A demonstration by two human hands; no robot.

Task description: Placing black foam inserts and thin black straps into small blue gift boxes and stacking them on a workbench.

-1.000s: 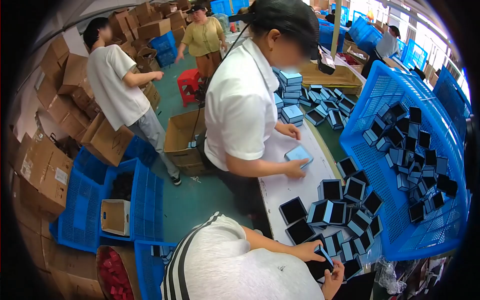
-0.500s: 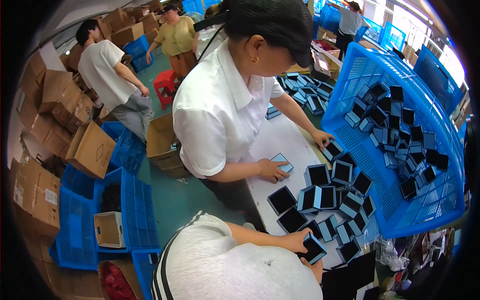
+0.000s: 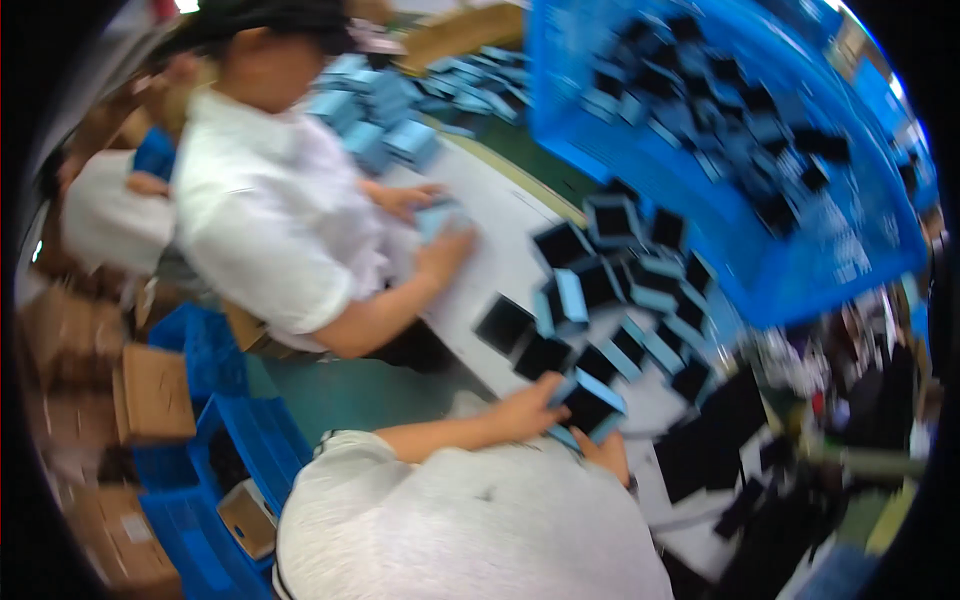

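Small blue box [image 3: 590, 408] with a black face sits in both hands, low center, just over the near edge of the white table [image 3: 490, 230]. Left hand [image 3: 525, 410] grips it at its 9 o'clock side; right hand [image 3: 606, 458] grips it from 5 o'clock, fingers partly hidden. Both sets of fingers look closed on the box, neither free. Black face tipped up toward the camera; blur hides whether it's an open inside or a pad.

Progress, best judgement: one piece being handled, not set down. Loose boxes [image 3: 572, 297] spread from 11 to 2 o'clock of it, black faces or blue sides showing; can't tell which are done or waiting. Big blue crate [image 3: 640, 180] at 1 o'clock holds another heap of boxes [image 3: 760, 130], so plenty of pieces around, count unclear.

Co-worker [image 3: 270, 220] at 10 o'clock has both hands on a light blue box [image 3: 437, 215]; stacked boxes [image 3: 410, 145] at 11 o'clock look shut, probably further along. Black sheet [image 3: 710, 435] lies at 3 o'clock.
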